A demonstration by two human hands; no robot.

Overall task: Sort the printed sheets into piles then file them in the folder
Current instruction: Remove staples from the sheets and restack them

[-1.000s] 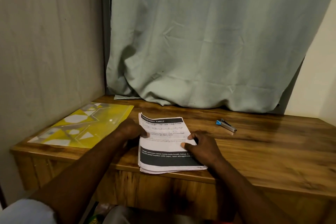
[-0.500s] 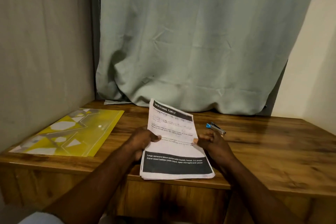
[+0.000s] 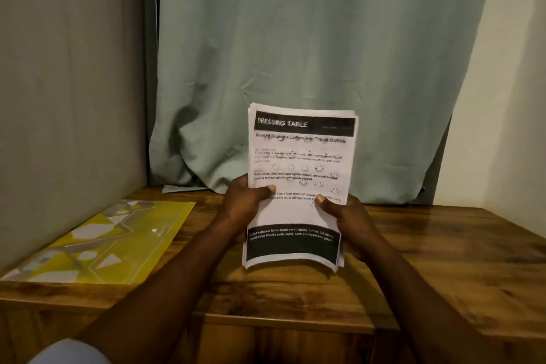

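One stack of printed sheets (image 3: 298, 186), held up near-upright over the middle of the wooden table (image 3: 443, 260), printed face toward the camera, lower edge curling; can't tell if that edge touches the wood. Two hands clamp it, one per side: the left hand (image 3: 245, 204) grips the left edge with its thumb (image 3: 270, 188) pressed on the front, and the right hand (image 3: 345, 221) grips the right edge with its thumb (image 3: 320, 198) on the front too. The other fingers are behind the paper, hidden. The sheet count can't be told; several edges show at the top and bottom corners. The top sheet has a black header band reading "DRESSING TABLE" in white. The heading under it is blurred, and the body text is mostly unreadable apart from "zipper closed". The black footer band reads "Large skincare lotion bottle (with liquid), funnel, 3-4 empty travel-sized bottles (with caps)". One yellow folder (image 3: 103, 242) with a grey-white geometric print lies flat at the table's left end, well apart from the stack. One pale green curtain (image 3: 295, 53) hangs behind the far edge, its hem bunched on the wood. A grey wall (image 3: 71, 83) stands on the left and a cream wall (image 3: 517, 97) on the right. A light sleeve (image 3: 68, 352) shows at the near left.
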